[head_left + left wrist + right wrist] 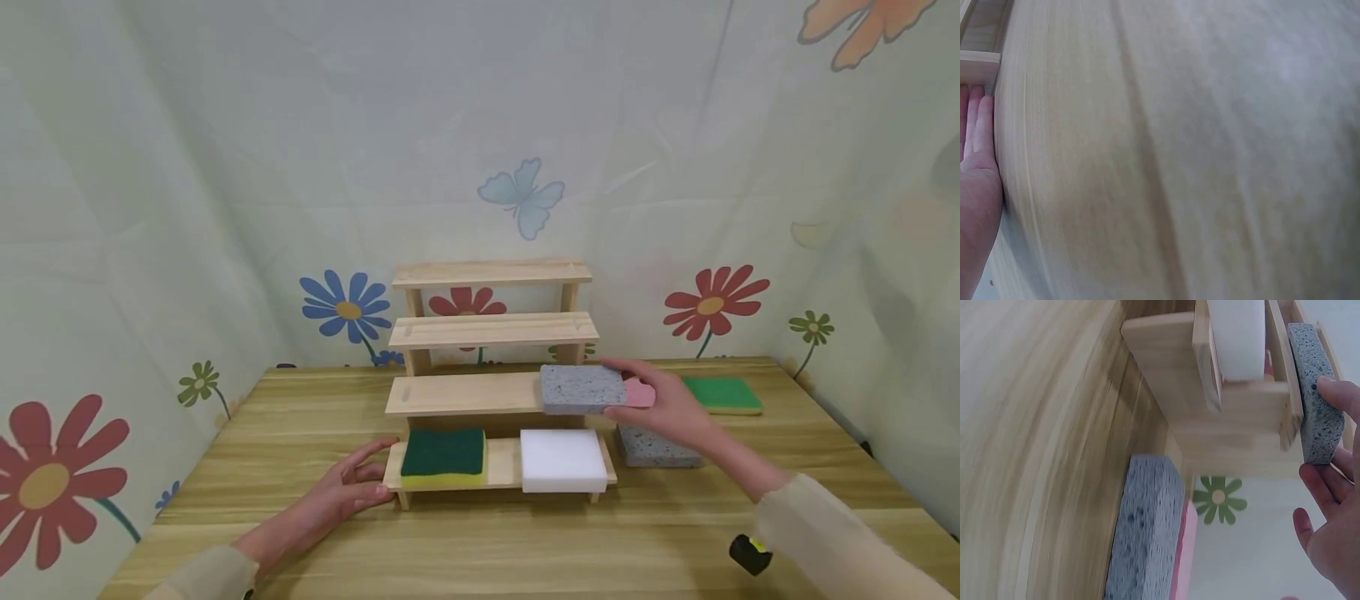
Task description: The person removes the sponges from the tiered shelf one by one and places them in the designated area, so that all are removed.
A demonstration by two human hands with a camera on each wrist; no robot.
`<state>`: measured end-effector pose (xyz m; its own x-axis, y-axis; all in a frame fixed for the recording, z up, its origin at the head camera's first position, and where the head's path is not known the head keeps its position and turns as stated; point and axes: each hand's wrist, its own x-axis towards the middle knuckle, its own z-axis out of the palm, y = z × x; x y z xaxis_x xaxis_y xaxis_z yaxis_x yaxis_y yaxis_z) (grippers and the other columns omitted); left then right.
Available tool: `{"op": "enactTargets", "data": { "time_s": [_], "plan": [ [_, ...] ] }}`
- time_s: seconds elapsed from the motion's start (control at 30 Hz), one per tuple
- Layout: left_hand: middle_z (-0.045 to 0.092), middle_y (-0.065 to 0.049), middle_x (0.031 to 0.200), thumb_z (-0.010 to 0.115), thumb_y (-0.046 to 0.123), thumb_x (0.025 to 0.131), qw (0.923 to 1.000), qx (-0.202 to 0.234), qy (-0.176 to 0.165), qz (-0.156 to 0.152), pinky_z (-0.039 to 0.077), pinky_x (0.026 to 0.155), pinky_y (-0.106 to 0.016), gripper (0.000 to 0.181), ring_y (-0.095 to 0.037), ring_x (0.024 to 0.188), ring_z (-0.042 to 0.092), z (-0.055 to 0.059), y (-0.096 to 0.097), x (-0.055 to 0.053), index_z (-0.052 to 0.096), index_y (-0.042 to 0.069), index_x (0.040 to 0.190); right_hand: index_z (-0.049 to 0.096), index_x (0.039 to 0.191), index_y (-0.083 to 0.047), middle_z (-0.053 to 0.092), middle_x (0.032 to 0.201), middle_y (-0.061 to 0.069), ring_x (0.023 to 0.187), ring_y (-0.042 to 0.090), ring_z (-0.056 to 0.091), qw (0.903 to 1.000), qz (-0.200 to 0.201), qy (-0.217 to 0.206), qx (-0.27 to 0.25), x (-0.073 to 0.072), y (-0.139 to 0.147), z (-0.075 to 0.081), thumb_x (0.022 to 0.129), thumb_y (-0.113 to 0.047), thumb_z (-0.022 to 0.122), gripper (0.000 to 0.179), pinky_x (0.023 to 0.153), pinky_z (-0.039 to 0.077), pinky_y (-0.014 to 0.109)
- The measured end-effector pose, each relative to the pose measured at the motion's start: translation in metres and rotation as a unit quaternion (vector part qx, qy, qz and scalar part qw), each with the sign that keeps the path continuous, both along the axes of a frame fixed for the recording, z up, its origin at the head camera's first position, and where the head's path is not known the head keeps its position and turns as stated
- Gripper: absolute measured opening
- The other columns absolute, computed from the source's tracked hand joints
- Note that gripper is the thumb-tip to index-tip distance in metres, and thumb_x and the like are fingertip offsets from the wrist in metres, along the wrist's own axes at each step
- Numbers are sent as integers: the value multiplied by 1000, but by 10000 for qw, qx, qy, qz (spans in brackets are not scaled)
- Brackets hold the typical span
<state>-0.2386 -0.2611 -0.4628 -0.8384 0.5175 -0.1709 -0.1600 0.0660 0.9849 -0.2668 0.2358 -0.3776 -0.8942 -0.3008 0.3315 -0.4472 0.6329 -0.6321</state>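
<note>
A speckled, porous grey sponge (581, 388) lies at the right end of the wooden stand's second step from the bottom. My right hand (667, 404) pinches its right end, thumb on one face and fingers on the other, as the right wrist view shows. My left hand (330, 500) touches the left end of the lowest step (502, 462); its fingers look fairly straight in the left wrist view. On that step sit a dark green and yellow scouring sponge (444, 454) at left and a white sponge (562, 460) at right.
Right of the stand, another grey sponge (1144, 531) lies on the table with a pink sponge (1186, 550) behind it. A green sponge (723, 396) lies farther right. Near my right sleeve is a small black object (750, 554). The stand's upper steps (491, 272) rise before a flowered curtain.
</note>
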Motion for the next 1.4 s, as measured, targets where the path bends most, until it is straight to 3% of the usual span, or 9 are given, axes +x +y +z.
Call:
{"op": "enactTargets", "data": {
  "time_s": [0.2, 0.4, 0.53, 0.8, 1.07, 1.23, 1.4],
  "plan": [
    [58, -4, 134, 56, 15, 100, 10000, -41, -2, 1, 53, 99, -28, 72, -12, 119, 60, 2, 1, 1, 14, 17, 159, 49, 145, -16, 59, 136, 13, 110, 28, 55, 9997, -163, 3, 203, 3, 19, 5, 84, -32, 78, 70, 87, 47, 38],
    [57, -5, 135, 57, 15, 100, 10000, -76, -37, 18, 54, 99, -28, 74, -12, 119, 59, 3, 1, 0, 13, 17, 159, 46, 147, -13, 54, 143, 16, 119, 33, 54, 9992, -152, 101, 363, 5, 41, 10, 85, -29, 78, 71, 97, 44, 54],
    [58, -4, 134, 56, 14, 100, 10000, -22, 0, -23, 53, 99, -28, 73, -12, 118, 60, 3, 1, 1, 12, 15, 159, 46, 146, -11, 54, 143, 17, 121, 36, 52, 9992, -161, 70, 363, 6, 57, 13, 86, -28, 77, 70, 99, 44, 57],
    [58, -3, 132, 56, 14, 100, 10000, -16, 1, -13, 53, 99, -28, 74, -12, 118, 60, 3, 1, 2, 12, 15, 159, 47, 145, -9, 53, 140, 18, 115, 27, 48, 9976, -320, 26, 609, 13, 90, 14, 85, -25, 77, 69, 90, 45, 35],
    [58, -5, 134, 57, 14, 99, 10000, -67, -5, 17, 53, 99, -29, 74, -12, 119, 59, 2, 1, 0, 13, 16, 159, 45, 147, -11, 53, 137, 14, 107, -11, 36, 9966, -461, 12, 683, 18, 120, 9, 85, -25, 77, 71, 86, 46, 28],
    [56, -7, 137, 58, 17, 100, 9997, -150, -107, 128, 53, 100, -30, 72, -14, 120, 59, 2, 1, 0, 16, 20, 159, 45, 146, -10, 49, 137, 12, 106, -13, 35, 9963, -524, -12, 687, 17, 137, 6, 85, -23, 77, 69, 82, 45, 19],
    [52, -12, 142, 57, 20, 100, 9994, -291, -86, 149, 52, 103, -32, 70, -16, 123, 58, 3, 1, 1, 17, 22, 158, 47, 144, -12, 47, 136, 7, 104, -11, 37, 9958, -571, 41, 714, 16, 152, -2, 83, -21, 78, 69, 80, 45, 21]
  ]
}}
